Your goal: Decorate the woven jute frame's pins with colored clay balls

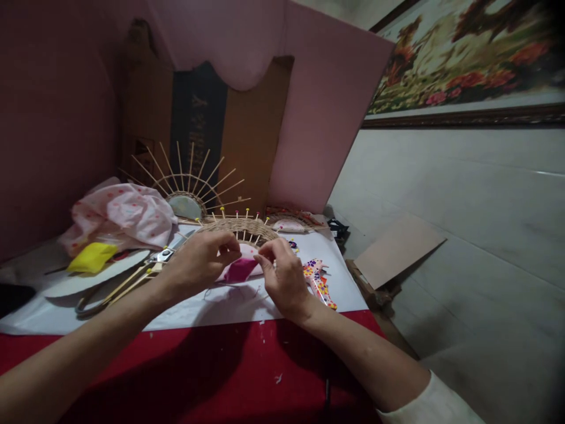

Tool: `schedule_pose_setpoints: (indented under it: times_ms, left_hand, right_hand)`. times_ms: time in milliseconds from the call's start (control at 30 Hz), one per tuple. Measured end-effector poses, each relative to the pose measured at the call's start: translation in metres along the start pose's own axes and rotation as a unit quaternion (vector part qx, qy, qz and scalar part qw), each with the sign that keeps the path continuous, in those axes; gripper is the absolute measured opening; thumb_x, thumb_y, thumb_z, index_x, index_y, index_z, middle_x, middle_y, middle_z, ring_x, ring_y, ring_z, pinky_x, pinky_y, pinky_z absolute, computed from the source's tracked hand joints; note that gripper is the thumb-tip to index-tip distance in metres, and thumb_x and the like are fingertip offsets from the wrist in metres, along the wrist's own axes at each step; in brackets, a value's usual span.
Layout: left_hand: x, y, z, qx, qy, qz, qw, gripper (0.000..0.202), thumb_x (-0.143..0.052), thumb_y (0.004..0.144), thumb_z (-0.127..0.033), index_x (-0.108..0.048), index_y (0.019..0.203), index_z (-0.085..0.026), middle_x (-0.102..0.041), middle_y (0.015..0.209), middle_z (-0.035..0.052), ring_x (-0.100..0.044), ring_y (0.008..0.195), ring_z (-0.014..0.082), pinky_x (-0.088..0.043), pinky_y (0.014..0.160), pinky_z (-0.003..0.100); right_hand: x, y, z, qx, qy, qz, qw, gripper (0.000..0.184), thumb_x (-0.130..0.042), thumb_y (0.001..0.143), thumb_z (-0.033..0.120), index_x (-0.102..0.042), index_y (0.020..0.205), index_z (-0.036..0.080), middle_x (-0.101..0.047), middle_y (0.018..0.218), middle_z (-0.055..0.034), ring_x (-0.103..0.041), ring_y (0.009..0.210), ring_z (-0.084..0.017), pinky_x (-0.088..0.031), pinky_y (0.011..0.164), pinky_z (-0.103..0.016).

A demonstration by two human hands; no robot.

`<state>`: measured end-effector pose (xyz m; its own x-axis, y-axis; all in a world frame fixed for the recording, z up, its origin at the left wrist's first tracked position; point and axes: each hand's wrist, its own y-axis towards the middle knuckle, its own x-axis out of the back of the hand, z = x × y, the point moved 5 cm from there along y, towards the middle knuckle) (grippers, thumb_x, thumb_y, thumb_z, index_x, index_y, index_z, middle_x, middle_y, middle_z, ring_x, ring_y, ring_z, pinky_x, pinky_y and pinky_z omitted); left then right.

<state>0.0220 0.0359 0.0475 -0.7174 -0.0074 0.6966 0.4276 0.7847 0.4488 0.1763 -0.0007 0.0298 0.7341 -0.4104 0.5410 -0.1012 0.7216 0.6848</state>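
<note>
Woven wicker arch (241, 227), studded with bead-topped sticks, sits mid-frame on the white sheet (212, 312), with a magenta cloth pad (241, 270) touching its lower edge. Left hand (198, 262) pinches the pad's top. Right hand (285, 277) has thumb and forefinger closed on something too small to tell, with the spotted glue gun (318, 280) just right.

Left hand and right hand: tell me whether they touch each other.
Apart. The head view shows a strip of pink cloth between the fingertips of the left hand and those of the right hand.
</note>
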Motion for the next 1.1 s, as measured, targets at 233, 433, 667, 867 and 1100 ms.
schedule_pose_setpoints:
  times_ms: [233, 433, 667, 867, 1100]
  left_hand:
    - [-0.015, -0.031, -0.018, -0.110, -0.049, -0.126, 0.985, 0.009, -0.050, 0.087, -0.019, -0.059, 0.089, -0.020, -0.070, 0.103, 0.0074, -0.065, 0.089, 0.0192, -0.049, 0.076, 0.030]
    - [-0.019, -0.039, -0.019, -0.123, -0.068, -0.095, 0.986, 0.008, -0.051, 0.088, -0.018, -0.058, 0.090, -0.020, -0.066, 0.113, 0.0092, -0.064, 0.096, 0.0204, -0.050, 0.079, 0.030]
    - [-0.018, -0.044, -0.018, -0.080, -0.145, -0.092, 0.982, 0.011, -0.051, 0.088, -0.020, -0.061, 0.094, -0.021, -0.066, 0.113, 0.0078, -0.061, 0.104, 0.0218, -0.049, 0.085, 0.033]
    - [-0.020, -0.043, -0.015, -0.051, -0.290, -0.110, 0.949, 0.016, -0.058, 0.085, -0.018, -0.062, 0.098, -0.024, -0.066, 0.108, 0.0040, -0.063, 0.099, 0.0198, -0.051, 0.087, 0.033]
    - [-0.023, -0.041, -0.015, -0.017, -0.368, -0.088, 0.926, 0.017, -0.060, 0.084, -0.018, -0.065, 0.099, -0.024, -0.068, 0.102, 0.0018, -0.065, 0.091, 0.0161, -0.055, 0.080, 0.027]
  right_hand:
    - [-0.032, -0.016, -0.011, -0.180, 0.245, 0.126, 0.944, 0.041, -0.047, 0.088, 0.050, -0.054, 0.065, 0.017, -0.053, 0.052, 0.0010, -0.050, 0.044, -0.009, -0.039, 0.042, -0.021]
    - [-0.035, -0.019, -0.007, -0.180, 0.373, 0.113, 0.903, 0.033, -0.052, 0.085, 0.049, -0.055, 0.080, 0.017, -0.056, 0.064, 0.0012, -0.057, 0.051, -0.009, -0.042, 0.040, -0.018]
    - [-0.031, -0.017, -0.001, -0.172, 0.389, 0.107, 0.899, 0.030, -0.054, 0.085, 0.045, -0.055, 0.076, 0.017, -0.056, 0.063, 0.0017, -0.057, 0.051, -0.009, -0.043, 0.040, -0.018]
    - [-0.028, -0.019, 0.000, -0.182, 0.390, 0.095, 0.897, 0.035, -0.058, 0.082, 0.047, -0.052, 0.065, 0.017, -0.057, 0.053, 0.0030, -0.052, 0.037, -0.006, -0.038, 0.035, -0.017]
    - [-0.030, -0.019, -0.003, -0.192, 0.392, 0.097, 0.894, 0.036, -0.059, 0.082, 0.047, -0.053, 0.064, 0.017, -0.057, 0.051, 0.0030, -0.051, 0.035, -0.006, -0.037, 0.033, -0.016]
